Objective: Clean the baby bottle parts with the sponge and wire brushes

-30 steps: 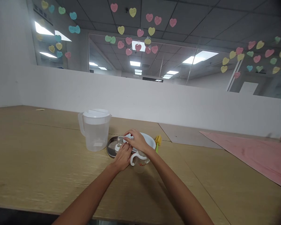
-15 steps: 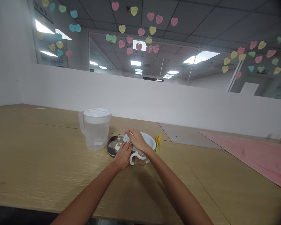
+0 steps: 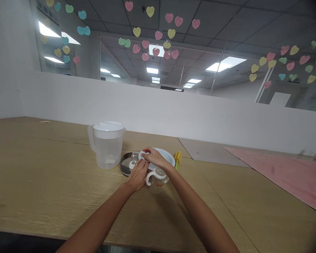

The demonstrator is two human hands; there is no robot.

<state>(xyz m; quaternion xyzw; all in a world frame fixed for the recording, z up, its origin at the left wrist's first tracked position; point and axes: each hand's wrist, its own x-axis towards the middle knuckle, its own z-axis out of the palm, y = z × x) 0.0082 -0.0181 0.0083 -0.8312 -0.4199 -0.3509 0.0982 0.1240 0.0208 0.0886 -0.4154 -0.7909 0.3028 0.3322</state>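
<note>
My left hand [image 3: 138, 174] is closed low over the right side of a round metal tray [image 3: 124, 168]. My right hand [image 3: 155, 157] bends over it from above, fingers curled in a pinch at the left hand's fingertips. Something small and pale shows between them, too hidden to name. A clear dome-like piece with a white ring [image 3: 132, 164] lies in the tray beside my left fingers. Below my right wrist stands a clear baby bottle [image 3: 157, 185] with white side handles, red print and an uncovered neck. Behind the right hand is a white bowl [image 3: 167, 155].
A translucent lidded pitcher [image 3: 109, 151] stands left of the tray. Right of the bowl is a yellow brush [image 3: 178, 156] with a green handle. A pink sheet [image 3: 284, 172] covers the table's right side. A white wall [image 3: 147, 109] runs behind.
My right hand has turned and lowered slightly, its fingers curling further over the left fingertips. More of the bottle's neck shows. The left hand stays nearly in place.
</note>
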